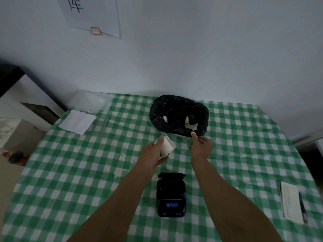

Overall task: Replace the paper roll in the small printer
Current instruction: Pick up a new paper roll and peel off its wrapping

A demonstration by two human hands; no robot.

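Printer (171,195) lies flat on the checked surface (70,189), lid open, long axis running toward the wall. Beyond it, the left hand (153,154) is clamped round a white paper roll (167,145), held off the surface with its axis slanting up-left. The right hand (201,144) pinches a thin strip, beside the black bag (178,114) farther from the printer.

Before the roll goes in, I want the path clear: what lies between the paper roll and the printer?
In the head view, only bare checked tablecloth lies between the paper roll, held in the left hand, and the open printer.
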